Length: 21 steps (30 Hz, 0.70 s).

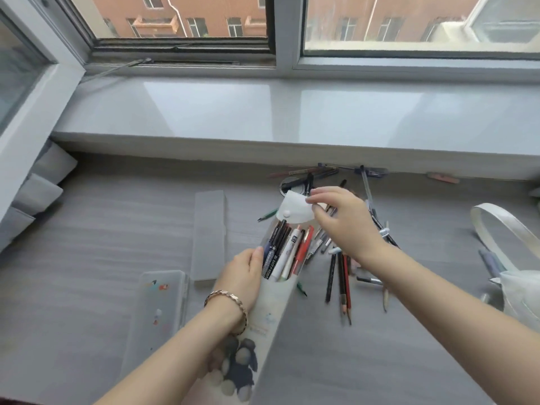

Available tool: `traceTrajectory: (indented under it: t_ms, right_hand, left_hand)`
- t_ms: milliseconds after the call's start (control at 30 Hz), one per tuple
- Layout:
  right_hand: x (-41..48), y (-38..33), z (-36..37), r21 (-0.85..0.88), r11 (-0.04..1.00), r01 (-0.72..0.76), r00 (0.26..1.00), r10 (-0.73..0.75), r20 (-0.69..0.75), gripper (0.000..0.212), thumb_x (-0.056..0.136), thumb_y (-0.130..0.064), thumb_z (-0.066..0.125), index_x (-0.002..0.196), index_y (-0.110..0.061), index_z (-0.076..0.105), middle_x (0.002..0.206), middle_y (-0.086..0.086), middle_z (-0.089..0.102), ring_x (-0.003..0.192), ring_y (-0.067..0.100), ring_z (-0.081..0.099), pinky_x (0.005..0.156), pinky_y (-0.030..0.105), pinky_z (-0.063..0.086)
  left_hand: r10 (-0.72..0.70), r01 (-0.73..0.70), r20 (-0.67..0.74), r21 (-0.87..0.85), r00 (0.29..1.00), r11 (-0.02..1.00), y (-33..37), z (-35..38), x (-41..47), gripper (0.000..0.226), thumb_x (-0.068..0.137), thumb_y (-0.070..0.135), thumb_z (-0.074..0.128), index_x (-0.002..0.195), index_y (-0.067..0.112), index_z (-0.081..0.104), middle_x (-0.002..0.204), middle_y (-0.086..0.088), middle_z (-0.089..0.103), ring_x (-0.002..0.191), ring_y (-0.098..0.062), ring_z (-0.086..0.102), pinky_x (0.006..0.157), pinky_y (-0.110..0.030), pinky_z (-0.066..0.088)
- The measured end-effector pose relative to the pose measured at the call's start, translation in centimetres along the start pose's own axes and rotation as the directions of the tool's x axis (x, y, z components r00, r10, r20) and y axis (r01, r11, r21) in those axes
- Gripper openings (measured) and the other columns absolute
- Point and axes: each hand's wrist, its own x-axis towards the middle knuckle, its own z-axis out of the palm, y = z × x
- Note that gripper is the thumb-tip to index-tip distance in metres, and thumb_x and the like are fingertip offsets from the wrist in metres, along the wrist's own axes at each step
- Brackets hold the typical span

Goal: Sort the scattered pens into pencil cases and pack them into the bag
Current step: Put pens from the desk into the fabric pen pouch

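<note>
White slim pencil case (271, 305) gripped by left hand (239, 276); right hand (342, 220) pinches rounded flap (292, 210).

I saw only part of the white fabric tote bag (520, 290); the right edge cut it off. The right hand (342, 220) covered several scattered pens and pencils (344, 276). The pale printed fabric pencil pouch (271, 317) hid its pens' (302, 252) lower halves. A small pink object (442, 178) under the sill (292, 118) was too blurred to name.

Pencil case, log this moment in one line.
left hand: holds pencil case | right hand: pinches flap open | loose pens: on desk
</note>
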Motion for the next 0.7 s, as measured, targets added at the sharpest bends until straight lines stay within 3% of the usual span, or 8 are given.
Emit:
traceTrajectory:
  t_ms: [67,133,233,400,467,567,633,700]
  right_hand:
    - [3.2,0.2,0.9,-0.059,0.986,-0.156,0.986,0.153,-0.060,0.028,0.088,-0.009,0.052,0.114,-0.010,0.062,0.113,0.007,0.063,0.106,0.020,0.057,0.089,0.022,0.039]
    - [5.4,0.9,2.9,-0.185,0.935,-0.301,0.952,0.307,0.000,0.037,0.089,-0.016,0.052,0.125,-0.007,0.047,0.119,0.013,0.056,0.106,0.027,0.055,0.084,0.030,0.042]
    - [7.1,1.5,6.4,-0.424,0.815,-0.394,0.875,0.474,0.099,0.054,0.089,-0.022,0.056,0.131,-0.001,0.028,0.127,0.022,0.044,0.110,0.038,0.053,0.082,0.038,0.045]
    - [8.0,3.0,9.5,-0.509,0.745,-0.432,0.866,0.501,-0.001,0.068,0.089,-0.004,0.045,0.142,0.006,0.003,0.127,0.024,0.050,0.110,0.035,0.056,0.085,0.037,0.047]
    - [7.8,3.3,9.1,-0.388,0.790,-0.474,0.854,0.520,0.016,0.060,0.089,-0.004,0.044,0.138,0.010,0.012,0.118,0.025,0.057,0.102,0.034,0.059,0.078,0.035,0.046]
    - [6.5,2.7,6.5,0.033,0.861,-0.508,0.861,0.508,0.020,0.035,0.089,-0.005,0.040,0.122,0.006,0.035,0.091,0.017,0.058,0.080,0.033,0.057,0.059,0.029,0.038]
    - [4.4,2.1,4.5,0.301,0.873,-0.384,0.910,0.413,-0.034,0.025,0.094,-0.009,0.038,0.117,-0.002,0.045,0.076,0.008,0.055,0.066,0.018,0.060,0.050,0.019,0.040]
    - [0.6,1.0,2.6,0.475,0.865,-0.162,0.952,0.264,-0.157,0.012,0.098,-0.018,0.039,0.096,-0.011,0.050,0.060,-0.001,0.053,0.051,0.008,0.053,0.051,0.015,0.043]
  left_hand:
    - [-0.030,0.030,-0.050,-0.004,0.998,1.000,-0.5,-0.9,1.0,0.041,0.098,0.033,0.031,0.060,0.021,0.040,0.060,0.005,0.045,0.070,-0.024,0.044,0.064,-0.031,0.033]
    - [-0.048,0.049,-0.096,-0.001,0.994,0.999,-0.8,-1.8,1.6,0.042,0.098,0.033,0.031,0.059,0.021,0.038,0.059,0.004,0.043,0.066,-0.023,0.042,0.063,-0.031,0.031]
    - [-0.054,0.056,-0.144,0.012,0.988,0.998,-1.2,-2.9,2.0,0.042,0.098,0.032,0.030,0.059,0.021,0.037,0.058,0.004,0.043,0.057,-0.015,0.040,0.057,-0.031,0.029]
    - [-0.060,0.065,-0.173,0.020,0.983,0.998,-2.4,-3.9,2.2,0.042,0.098,0.032,0.030,0.059,0.020,0.039,0.057,0.003,0.045,0.056,-0.014,0.041,0.054,-0.031,0.030]
    - [-0.064,0.065,-0.173,0.004,0.983,0.998,-2.8,-4.1,2.2,0.041,0.098,0.031,0.031,0.059,0.020,0.039,0.058,0.002,0.044,0.057,-0.015,0.040,0.055,-0.031,0.031]
    - [-0.061,0.062,-0.176,-0.001,0.983,0.998,-3.2,-3.8,1.7,0.041,0.098,0.030,0.032,0.059,0.020,0.039,0.057,0.002,0.043,0.056,-0.013,0.039,0.054,-0.030,0.031]
    - [-0.058,0.058,-0.169,-0.005,0.984,0.998,-3.5,-3.5,1.3,0.041,0.098,0.030,0.032,0.059,0.019,0.040,0.057,0.002,0.045,0.056,-0.013,0.040,0.054,-0.028,0.031]
    - [-0.054,0.051,-0.149,-0.022,0.987,0.998,-3.5,-3.0,0.6,0.040,0.098,0.029,0.033,0.059,0.019,0.040,0.056,0.001,0.044,0.055,-0.014,0.039,0.054,-0.028,0.031]
